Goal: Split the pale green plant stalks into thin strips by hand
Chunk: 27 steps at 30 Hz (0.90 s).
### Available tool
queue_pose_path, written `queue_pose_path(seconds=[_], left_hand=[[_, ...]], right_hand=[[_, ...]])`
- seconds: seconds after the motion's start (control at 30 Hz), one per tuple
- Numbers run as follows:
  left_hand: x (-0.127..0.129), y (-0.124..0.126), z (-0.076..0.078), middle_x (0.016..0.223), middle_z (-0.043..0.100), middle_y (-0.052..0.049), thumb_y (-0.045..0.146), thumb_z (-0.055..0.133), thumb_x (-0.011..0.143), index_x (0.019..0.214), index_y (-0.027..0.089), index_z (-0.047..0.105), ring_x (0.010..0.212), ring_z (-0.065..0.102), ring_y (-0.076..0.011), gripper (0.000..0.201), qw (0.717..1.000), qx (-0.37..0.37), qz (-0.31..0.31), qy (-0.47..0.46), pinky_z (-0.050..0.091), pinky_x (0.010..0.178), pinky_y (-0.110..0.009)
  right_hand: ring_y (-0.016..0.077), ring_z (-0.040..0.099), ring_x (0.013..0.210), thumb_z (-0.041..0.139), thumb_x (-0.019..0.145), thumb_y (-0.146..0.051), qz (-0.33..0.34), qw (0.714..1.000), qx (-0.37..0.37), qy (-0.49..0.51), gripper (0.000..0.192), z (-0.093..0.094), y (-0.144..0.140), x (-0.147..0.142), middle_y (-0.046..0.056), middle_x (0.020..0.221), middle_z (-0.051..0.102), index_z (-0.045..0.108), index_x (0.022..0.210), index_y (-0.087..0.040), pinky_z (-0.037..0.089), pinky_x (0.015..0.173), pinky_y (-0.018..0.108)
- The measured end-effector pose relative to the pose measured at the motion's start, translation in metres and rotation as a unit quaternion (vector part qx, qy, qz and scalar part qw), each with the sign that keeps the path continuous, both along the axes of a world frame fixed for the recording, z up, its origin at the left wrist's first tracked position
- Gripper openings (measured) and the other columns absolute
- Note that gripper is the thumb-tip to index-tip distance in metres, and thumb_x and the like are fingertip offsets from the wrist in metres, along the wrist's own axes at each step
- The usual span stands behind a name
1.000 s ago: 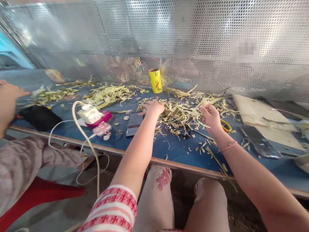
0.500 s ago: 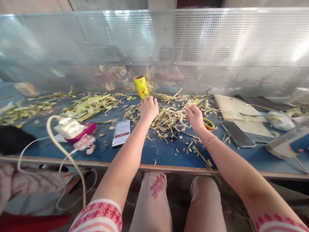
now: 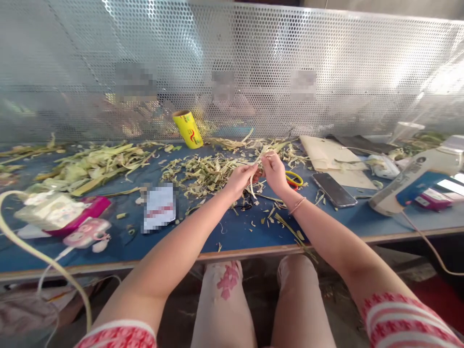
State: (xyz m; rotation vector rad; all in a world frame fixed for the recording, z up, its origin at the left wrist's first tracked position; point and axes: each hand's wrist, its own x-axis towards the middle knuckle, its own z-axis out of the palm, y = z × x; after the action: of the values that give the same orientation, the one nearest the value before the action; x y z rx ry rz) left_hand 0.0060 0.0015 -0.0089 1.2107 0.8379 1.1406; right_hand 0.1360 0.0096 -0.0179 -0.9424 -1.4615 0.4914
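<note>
My left hand [image 3: 241,181] and my right hand [image 3: 274,173] are close together above a heap of shredded plant peelings [image 3: 203,169]. Both have their fingers closed in a pinch. A pale, narrow plant strip [image 3: 253,187] runs between them, and one end hangs down beneath the fingers of my left hand. The exact grip of the right fingertips is partly hidden. Just right of my right hand lie yellow-handled scissors [image 3: 294,178], their blades not visible.
A yellow roll [image 3: 189,130] stands tilted by the perforated metal screen [image 3: 253,58]. Left are more leaves [image 3: 97,166], a tissue pack [image 3: 60,210] and a blurred phone-like object [image 3: 159,208]. Right are a phone [image 3: 333,189], cardboard [image 3: 326,154] and a large bottle [image 3: 416,174].
My left hand has left the area by the yellow roll and come down right, meeting my right hand at the pale strip. The camera view has turned slightly right.
</note>
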Motion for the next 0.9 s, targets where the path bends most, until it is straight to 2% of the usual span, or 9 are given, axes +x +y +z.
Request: queue_pose_path(seconds=[0.1,0.2,0.4,0.53,0.6,0.73,0.83,0.9], left_hand=[[0.002,-0.003,0.003,0.057,0.059,0.001,0.031,0.069,0.076,0.065,0.013,0.059,0.053,0.051,-0.0075,0.023,0.998,-0.009,0.019,-0.051,0.043,0.06,-0.022],[0.002,-0.005,0.004,0.054,0.055,0.002,0.02,0.062,0.081,0.065,0.012,0.058,0.049,0.049,-0.0057,0.018,0.996,0.001,0.026,-0.086,0.04,0.055,-0.02],[0.006,-0.009,0.006,0.053,0.053,0.003,0.016,0.053,0.086,0.07,0.015,0.051,0.044,0.049,-0.0076,0.015,0.992,-0.07,0.034,-0.097,0.041,0.05,-0.021],[0.007,-0.009,0.007,0.049,0.042,0.007,0.019,0.047,0.09,0.068,0.017,0.045,0.035,0.034,-0.0046,0.022,0.993,-0.074,0.042,-0.077,0.025,0.041,-0.019],[0.006,-0.008,0.006,0.05,0.038,0.008,0.021,0.05,0.089,0.068,0.018,0.044,0.034,0.03,-0.0037,0.023,0.995,-0.052,0.073,-0.051,0.022,0.041,-0.019],[0.002,-0.002,0.001,0.056,0.044,0.006,0.025,0.051,0.089,0.07,0.018,0.047,0.04,0.038,-0.006,0.021,0.99,0.034,0.136,0.016,0.029,0.044,-0.021],[-0.005,0.002,-0.002,0.062,0.05,0.004,0.028,0.056,0.087,0.069,0.018,0.048,0.046,0.042,-0.0066,0.022,0.981,0.089,0.168,0.029,0.032,0.046,-0.021],[-0.01,0.004,-0.002,0.061,0.049,0.004,0.03,0.056,0.087,0.068,0.018,0.047,0.044,0.04,-0.0061,0.024,0.979,0.097,0.177,0.03,0.03,0.045,-0.021]], right_hand=[[0.0099,0.042,0.049,0.049,0.088,-0.04,0.031,1.0,-0.006,-0.003,0.02,-0.002,0.0,-0.001,-0.006,0.056,0.043,0.044,0.078,-0.024,0.035,0.053,0.026],[0.0095,0.04,0.047,0.047,0.088,-0.044,0.049,0.998,-0.03,0.015,0.024,-0.004,0.0,-0.002,-0.007,0.054,0.041,0.04,0.077,-0.024,0.033,0.051,0.025],[0.0104,0.041,0.058,0.047,0.087,-0.038,-0.018,0.997,0.009,-0.073,0.02,-0.002,-0.009,-0.004,-0.005,0.061,0.046,0.043,0.075,-0.022,0.036,0.06,0.026],[0.0106,0.043,0.058,0.048,0.087,-0.038,-0.008,0.996,-0.001,-0.093,0.019,0.0,-0.017,-0.009,-0.004,0.062,0.048,0.048,0.077,-0.021,0.036,0.06,0.026],[0.0107,0.043,0.055,0.048,0.086,-0.04,0.01,0.997,-0.014,-0.081,0.02,0.0,-0.02,-0.011,-0.005,0.059,0.047,0.049,0.078,-0.022,0.037,0.058,0.026],[0.0107,0.045,0.053,0.051,0.084,-0.045,0.039,0.998,-0.045,-0.025,0.024,-0.003,-0.019,-0.016,-0.005,0.058,0.048,0.05,0.077,-0.022,0.038,0.054,0.025],[0.0077,0.036,0.045,0.053,0.083,-0.052,0.096,0.989,-0.099,0.057,0.031,-0.007,-0.016,-0.023,-0.005,0.058,0.046,0.048,0.076,-0.022,0.03,0.044,0.024],[0.0058,0.029,0.04,0.054,0.081,-0.055,0.143,0.975,-0.135,0.104,0.034,-0.009,-0.016,-0.03,-0.006,0.059,0.045,0.046,0.077,-0.023,0.024,0.039,0.023]])
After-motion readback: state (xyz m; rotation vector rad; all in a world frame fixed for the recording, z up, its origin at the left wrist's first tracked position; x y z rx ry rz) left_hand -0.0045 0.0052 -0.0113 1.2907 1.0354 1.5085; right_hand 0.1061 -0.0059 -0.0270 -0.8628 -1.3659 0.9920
